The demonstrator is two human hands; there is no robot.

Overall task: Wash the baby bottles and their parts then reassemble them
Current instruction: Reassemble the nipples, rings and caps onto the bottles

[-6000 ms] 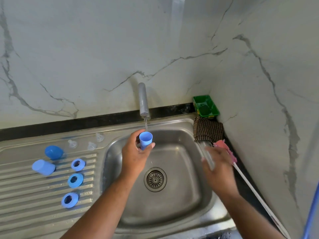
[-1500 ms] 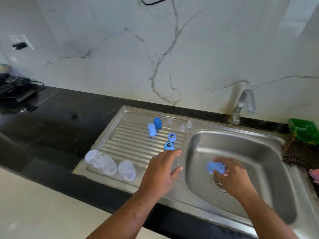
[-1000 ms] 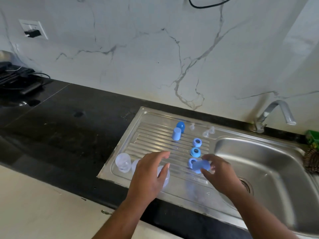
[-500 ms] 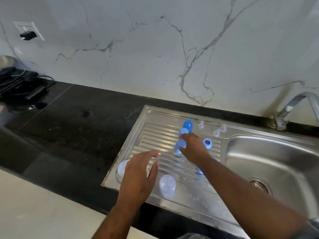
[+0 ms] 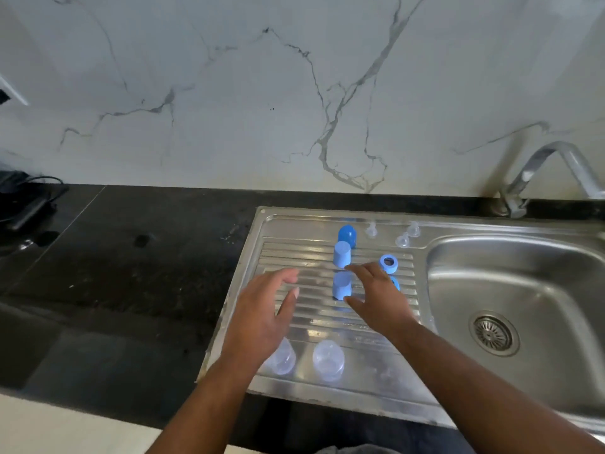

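Moved: cap (image 5: 342, 286) out of right hand (image 5: 376, 298), now standing on drainboard (image 5: 327, 317), just at 6 o'clock of second cap (image 5: 342, 253); left hand (image 5: 265, 311) drifted off bottles (image 5: 328, 360) toward 12.
Right hand: wide, finger and thumb spread either side of cap, gripping nothing; contact with cap hard to tell.
Left hand: wide, fingers straight, empty, hovering over drainboard.
Meaning: washing likely finished, reassembly probably next.
Parts: dome cap (image 5: 347, 234) at 12 of both caps; ring (image 5: 389, 263) at 3; nipples (image 5: 402, 240) at 1–2 by back rim; bottles at 6 near front edge.
Hidden: second ring (image 5: 396, 284) mostly under right hand; one bottle half under left wrist; further bottle or ring under hands not confirmable; tap (image 5: 550, 165) cut off at frame's 3.
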